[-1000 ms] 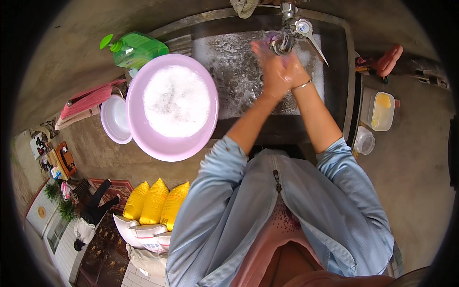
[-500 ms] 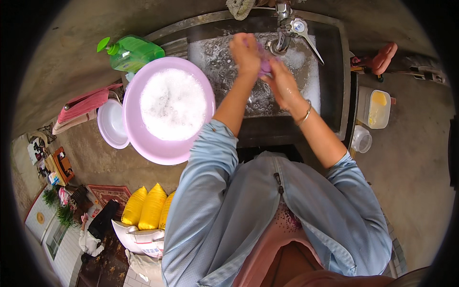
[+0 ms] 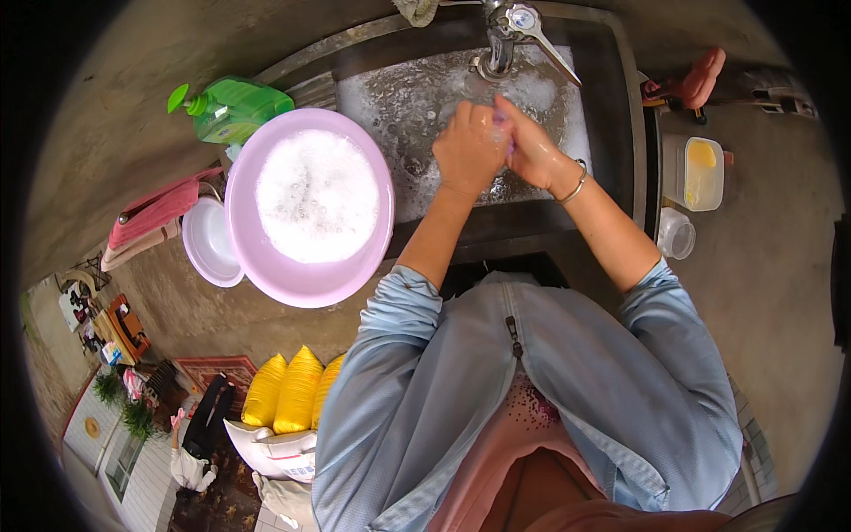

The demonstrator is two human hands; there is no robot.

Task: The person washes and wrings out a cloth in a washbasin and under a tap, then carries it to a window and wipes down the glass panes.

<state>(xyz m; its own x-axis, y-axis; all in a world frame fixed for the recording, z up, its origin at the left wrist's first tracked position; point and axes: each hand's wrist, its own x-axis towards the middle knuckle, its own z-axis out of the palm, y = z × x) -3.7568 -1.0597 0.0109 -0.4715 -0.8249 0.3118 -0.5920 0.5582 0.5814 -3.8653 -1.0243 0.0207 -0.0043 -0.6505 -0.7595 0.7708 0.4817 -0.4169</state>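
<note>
Purple item (image 3: 503, 119) is being clasped right now above the foam-streaked sink (image 3: 613, 115), at six o'clock from the tap (image 3: 501, 55), and only slivers of it are being shown between the fingers! From one side it is being pressed by the left hand (image 3: 472, 146), whose grip is being curled almost fully closed around it; from the other it is being cupped by the right hand (image 3: 534, 152), that grip being only partly closed, thumb raised. How firmly cannot be told. Between eight and nine o'clock from the hands, a pale purple basin (image 3: 310, 282) is being filled by white foam (image 3: 315, 197), while a green pump bottle (image 3: 244, 108) is being seen just beside it, at the basin's eleven o'clock.
</note>
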